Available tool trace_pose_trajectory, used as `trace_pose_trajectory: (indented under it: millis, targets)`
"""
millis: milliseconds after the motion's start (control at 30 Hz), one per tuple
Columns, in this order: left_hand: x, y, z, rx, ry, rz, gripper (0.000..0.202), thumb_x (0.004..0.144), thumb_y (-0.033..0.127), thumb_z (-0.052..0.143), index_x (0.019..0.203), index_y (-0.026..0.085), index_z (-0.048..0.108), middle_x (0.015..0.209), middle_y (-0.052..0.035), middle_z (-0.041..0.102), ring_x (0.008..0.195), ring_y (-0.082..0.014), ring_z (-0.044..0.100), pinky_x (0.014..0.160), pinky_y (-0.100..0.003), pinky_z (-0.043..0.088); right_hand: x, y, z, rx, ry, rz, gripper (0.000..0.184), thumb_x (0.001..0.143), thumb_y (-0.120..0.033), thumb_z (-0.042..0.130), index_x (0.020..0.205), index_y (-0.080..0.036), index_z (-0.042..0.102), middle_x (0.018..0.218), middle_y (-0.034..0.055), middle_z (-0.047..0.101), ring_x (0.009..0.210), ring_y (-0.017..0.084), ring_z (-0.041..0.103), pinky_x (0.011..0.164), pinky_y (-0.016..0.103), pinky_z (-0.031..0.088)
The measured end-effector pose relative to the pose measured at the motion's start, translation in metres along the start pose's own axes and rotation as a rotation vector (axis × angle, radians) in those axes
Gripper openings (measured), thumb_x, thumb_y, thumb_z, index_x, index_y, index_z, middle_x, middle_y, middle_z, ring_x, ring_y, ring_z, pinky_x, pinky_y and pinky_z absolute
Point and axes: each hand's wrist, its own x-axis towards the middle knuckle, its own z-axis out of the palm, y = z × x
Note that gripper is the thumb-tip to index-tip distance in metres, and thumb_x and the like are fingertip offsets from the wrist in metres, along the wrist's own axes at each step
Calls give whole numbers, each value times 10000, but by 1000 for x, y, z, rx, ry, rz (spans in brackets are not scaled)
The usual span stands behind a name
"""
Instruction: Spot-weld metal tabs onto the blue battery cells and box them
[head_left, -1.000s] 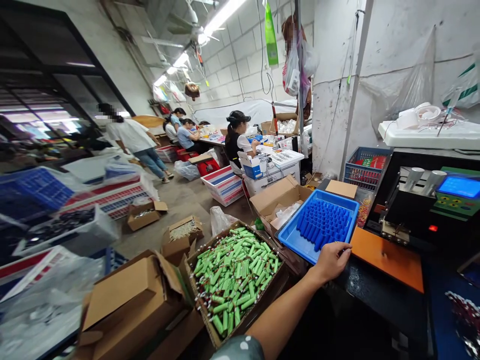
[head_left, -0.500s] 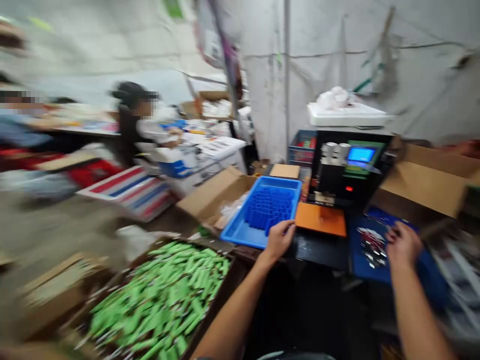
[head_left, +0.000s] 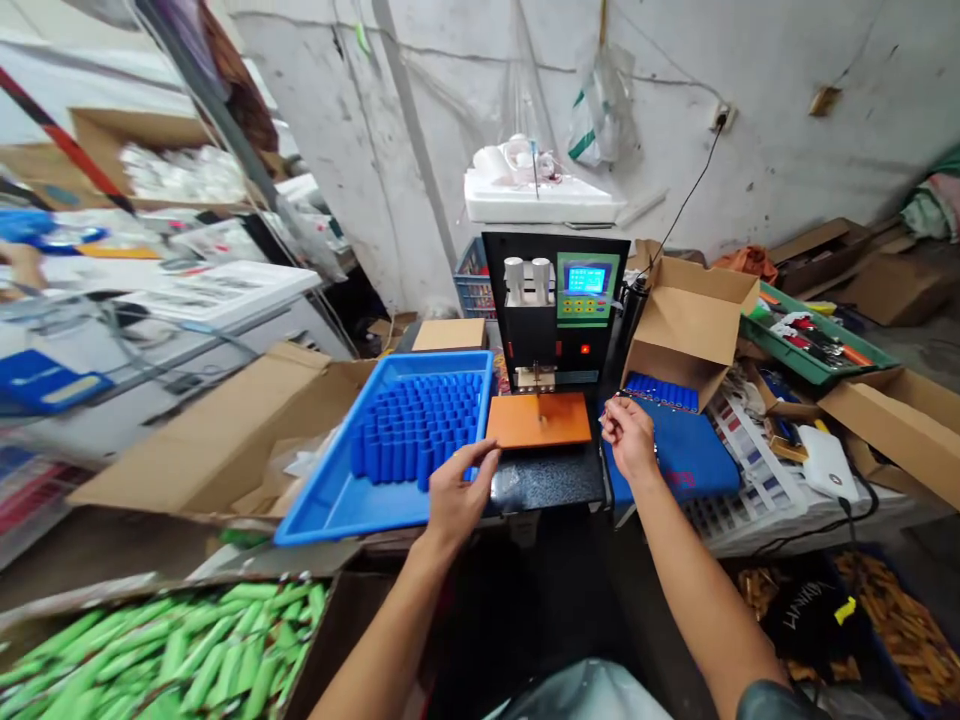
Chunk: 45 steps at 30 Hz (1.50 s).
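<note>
My left hand (head_left: 456, 500) is at the near right edge of a blue tray (head_left: 315, 510), thumb and index finger apart, fingertips by an orange plate (head_left: 536, 420). Upright blue cylinders (head_left: 394, 455), resembling battery cells, stand packed in the tray. The plate lies before a black machine (head_left: 529, 325) with a lit display. Over a blue pad (head_left: 694, 450), my right hand (head_left: 628, 435) pinches something small and dark that I cannot make out. Behind that hand, a row of blue cylinders (head_left: 664, 390) lies by an open carton (head_left: 686, 315).
A box of green-wrapped packs (head_left: 187, 650) is at lower left, near an open cardboard box (head_left: 225, 430). On the right are a green tray (head_left: 817, 345) of tools, a white device (head_left: 829, 462) with a cable, and bins of orange pieces (head_left: 896, 620).
My view has swung right, bringing the machine to the middle and the right-hand clutter into sight. My right hand has moved inward, closer to the machine; the left stays beside the tray.
</note>
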Motion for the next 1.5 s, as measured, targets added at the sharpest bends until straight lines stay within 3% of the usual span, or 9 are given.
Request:
trace_pose_trajectory:
  millis: [233, 400, 833, 967, 1033, 1167, 1233, 1333, 1500]
  targets:
    - [-6, 27, 48, -437, -228, -275, 322, 767, 401, 710, 945, 134, 719, 911, -87, 739, 840, -201, 681, 805, -318, 542, -34, 39, 41, 98, -143, 114, 309, 696, -400, 780, 770, -195, 562, 533, -71, 426, 446, 63, 322, 392, 177, 207]
    - [-11, 22, 55, -552, -195, -319, 270, 754, 386, 714, 814, 126, 676, 774, -47, 693, 707, -146, 627, 712, -271, 513, -45, 55, 50, 50, -180, 119, 323, 725, -436, 760, 784, -196, 552, 494, -95, 364, 424, 57, 265, 395, 180, 190]
    - [-13, 20, 19, -199, -375, -216, 131, 733, 237, 543, 629, 156, 542, 592, 28, 521, 591, -102, 466, 572, -214, 379, -48, 49, 34, -479, -539, 62, 275, 743, -454, 714, 745, -188, 640, 600, -16, 545, 511, 119, 435, 473, 246, 335]
    - [-18, 18, 3, -110, -383, -174, 146, 799, 276, 562, 784, 151, 637, 686, 1, 612, 633, -122, 536, 608, -229, 423, -49, 50, 35, -497, -549, 74, 298, 727, -469, 724, 738, -181, 647, 614, -3, 565, 525, 127, 453, 486, 254, 355]
    - [-16, 11, -15, 19, -282, -155, 194, 831, 309, 574, 923, 160, 657, 792, -28, 664, 712, -147, 590, 679, -249, 459, -48, 52, 31, -493, -511, 66, 314, 731, -482, 724, 740, -179, 645, 598, -4, 554, 514, 125, 443, 475, 253, 345]
    - [2, -18, -58, 587, -77, -309, 231, 870, 331, 573, 1016, 164, 640, 971, -93, 699, 908, -216, 639, 817, -302, 467, -47, 59, 22, -464, -405, 65, 371, 734, -536, 719, 737, -175, 635, 562, -7, 527, 477, 118, 417, 443, 248, 312]
    - [13, -36, -74, 824, -172, -445, 271, 849, 381, 608, 1013, 168, 645, 1004, -114, 707, 954, -257, 647, 803, -319, 465, -46, 62, 21, -439, -371, 80, 401, 720, -564, 725, 735, -174, 629, 549, -11, 517, 465, 115, 411, 434, 245, 302]
    - [25, -54, -81, 940, -344, -567, 336, 801, 467, 646, 983, 186, 668, 1013, -126, 718, 977, -296, 656, 759, -323, 462, -48, 65, 23, -418, -357, 94, 431, 699, -591, 735, 729, -175, 625, 536, -14, 512, 453, 113, 406, 433, 247, 301]
    - [30, -60, -77, 952, -405, -588, 298, 777, 435, 647, 953, 198, 692, 1020, -127, 727, 978, -292, 665, 735, -308, 454, -49, 68, 22, -406, -351, 94, 423, 716, -585, 730, 725, -177, 619, 531, -17, 505, 452, 112, 404, 432, 245, 302]
